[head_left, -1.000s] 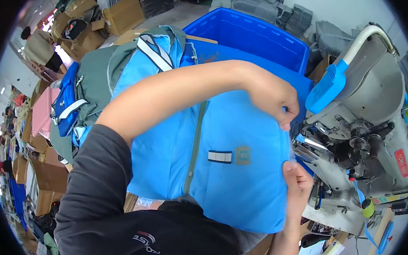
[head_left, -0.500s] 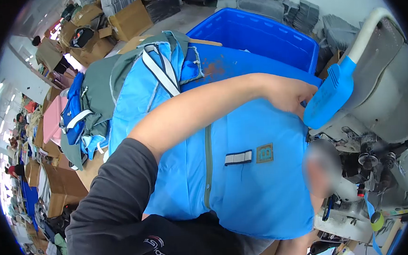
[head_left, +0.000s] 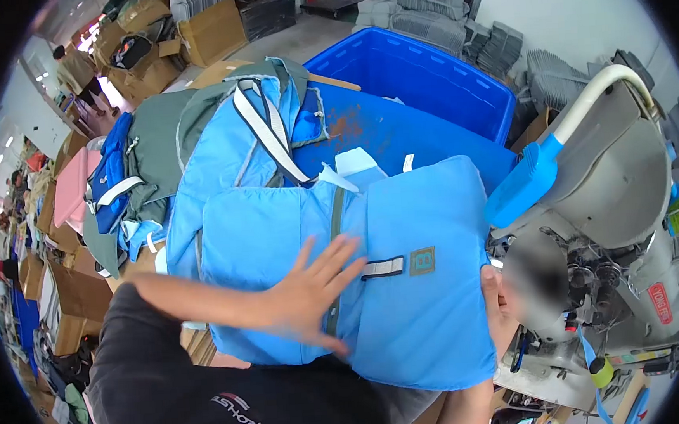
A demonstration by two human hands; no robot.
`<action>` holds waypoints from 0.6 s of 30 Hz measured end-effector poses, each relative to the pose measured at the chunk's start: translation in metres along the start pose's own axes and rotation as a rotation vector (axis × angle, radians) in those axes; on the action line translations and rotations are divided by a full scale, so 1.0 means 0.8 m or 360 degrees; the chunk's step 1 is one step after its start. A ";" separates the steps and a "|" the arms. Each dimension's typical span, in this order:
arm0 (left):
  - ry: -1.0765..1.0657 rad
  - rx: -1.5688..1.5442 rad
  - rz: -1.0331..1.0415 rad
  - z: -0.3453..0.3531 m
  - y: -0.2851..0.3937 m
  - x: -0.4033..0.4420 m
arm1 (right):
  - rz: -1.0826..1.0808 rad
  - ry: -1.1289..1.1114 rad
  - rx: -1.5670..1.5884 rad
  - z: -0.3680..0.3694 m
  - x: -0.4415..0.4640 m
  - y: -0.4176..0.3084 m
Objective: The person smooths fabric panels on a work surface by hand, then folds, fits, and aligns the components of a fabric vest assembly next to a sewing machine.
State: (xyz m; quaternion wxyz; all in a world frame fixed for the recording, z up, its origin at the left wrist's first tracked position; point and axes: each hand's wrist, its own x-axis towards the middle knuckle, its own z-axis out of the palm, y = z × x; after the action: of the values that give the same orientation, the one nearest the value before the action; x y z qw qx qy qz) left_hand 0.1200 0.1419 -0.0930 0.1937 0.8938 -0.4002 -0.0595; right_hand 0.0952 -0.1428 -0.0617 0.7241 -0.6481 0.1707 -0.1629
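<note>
The light-blue padded fabric piece (head_left: pixel 432 331) lies across the front of the view, with a green-grey strip, a short white-and-black webbing tab (head_left: pixel 383 267) and a square patch (head_left: pixel 423 261) on it. Over its middle, beside the strip, my left hand (head_left: pixel 309 291) is spread, fingers apart and slightly blurred. At the piece's right edge my right hand (head_left: pixel 499 299) grips the fabric, thumb on top and the other fingers partly hidden. Just beyond that hand stands a sewing machine (head_left: pixel 610 188).
A blue bin (head_left: pixel 423 59) stands behind the blue work surface (head_left: pixel 381 128). Green and blue fabric pieces with white straps (head_left: pixel 268 131) are piled at the left. A blue brush-like attachment (head_left: pixel 524 185) hangs near the machine. A person (head_left: pixel 78 76) stands far back left.
My left hand has left the upper right edge of the fabric, moved left and down to its middle, and opened. My right hand remains at the right edge.
</note>
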 end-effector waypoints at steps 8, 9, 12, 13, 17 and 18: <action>-0.0005 0.0720 -0.0296 -0.061 -0.070 -0.038 | -0.0081 -0.0089 0.0066 -0.003 0.002 0.009; 0.0080 0.0855 -0.0401 -0.081 -0.072 -0.040 | -0.0094 -0.0025 0.0175 0.011 -0.004 0.006; -0.0133 0.0525 -0.0266 -0.106 -0.043 -0.030 | -0.0120 -0.0030 0.0167 0.014 -0.007 0.006; -0.0281 0.0290 -0.0151 -0.107 -0.021 -0.026 | -0.0156 -0.0027 0.0189 0.016 -0.008 0.008; 0.0311 0.0055 0.0664 -0.049 0.083 0.013 | -0.0178 -0.0009 0.0139 0.010 -0.004 0.017; 0.0448 0.0192 0.0660 -0.027 0.095 0.025 | -0.0167 -0.0029 0.0118 0.007 -0.006 0.014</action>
State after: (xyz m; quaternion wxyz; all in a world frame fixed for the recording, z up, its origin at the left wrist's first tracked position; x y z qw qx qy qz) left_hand 0.0867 0.0874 -0.0419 0.2017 0.8020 -0.5469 0.1304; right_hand 0.0935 -0.1345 -0.0719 0.7396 -0.6303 0.1235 -0.2010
